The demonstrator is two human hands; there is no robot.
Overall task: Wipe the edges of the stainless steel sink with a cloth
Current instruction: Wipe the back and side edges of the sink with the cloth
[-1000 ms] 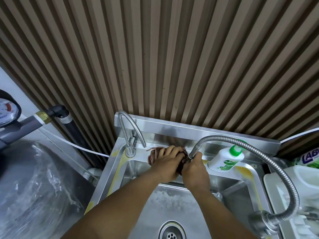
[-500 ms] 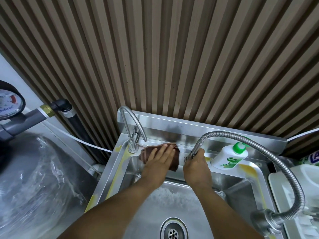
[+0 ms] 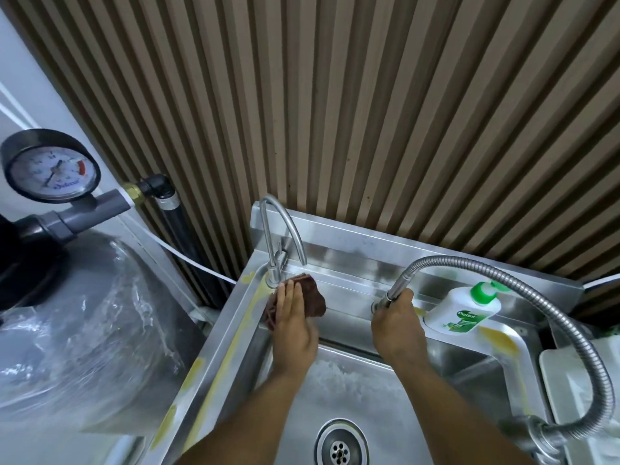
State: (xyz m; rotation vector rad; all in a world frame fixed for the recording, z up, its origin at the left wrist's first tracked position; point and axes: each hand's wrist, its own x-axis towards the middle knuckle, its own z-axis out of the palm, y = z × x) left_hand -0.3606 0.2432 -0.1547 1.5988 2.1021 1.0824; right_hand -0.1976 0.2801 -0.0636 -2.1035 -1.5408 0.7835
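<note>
Left hand [image 3: 292, 330] flat on cloth [image 3: 315, 297] (by tap [image 3: 274, 266]); right hand [image 3: 397, 327] clamped on hose [image 3: 446, 260]. Risk: swinging hose could topple bottle [image 3: 463, 310] just beside

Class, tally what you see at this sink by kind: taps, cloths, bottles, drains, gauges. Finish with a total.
Taps: 2 (curved steel gooseneck tap, flexible ribbed steel hose tap)
Cloths: 1 (brown cloth)
Bottles: 1 (white plastic bottle with green cap)
Drains: 1 (round steel drain)
Gauges: 1 (round white-faced pressure gauge)
Total: 6

Shiny steel sink [image 3: 231, 333]; cloth [image 3: 313, 297] (perhaps matt).
</note>
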